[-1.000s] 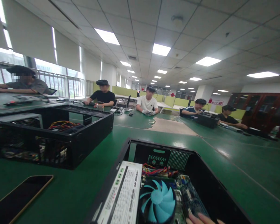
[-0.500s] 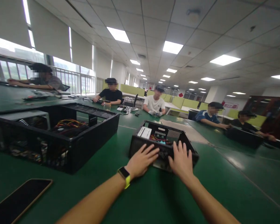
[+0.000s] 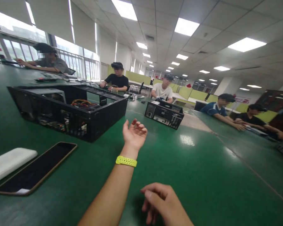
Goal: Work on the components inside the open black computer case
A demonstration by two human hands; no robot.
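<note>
My left hand [image 3: 135,135] is raised over the green table [image 3: 202,169], palm turned up and fingers loosely curled with nothing in them. A yellow-green watch strap [image 3: 126,161] circles that wrist. Lower down, my right hand [image 3: 162,201] hovers near the table's front, empty, its fingers bent and apart. Beyond my left hand stands a small black computer case [image 3: 163,114], its vented side with ports facing me; neither hand touches it. To the left lies a larger open black computer case [image 3: 106,117] with a power supply and coloured cables inside.
A dark-screened phone [image 3: 39,169] lies at the left beside a white flat block [image 3: 11,161]. Several people sit around the far side, one in a white shirt [image 3: 160,91] behind the small case. Cables and small parts lie near the far edge.
Both hands have come off the small computer case and drawn back toward me; the left has turned palm up. The case now stands farther away. My view has tilted downward.
</note>
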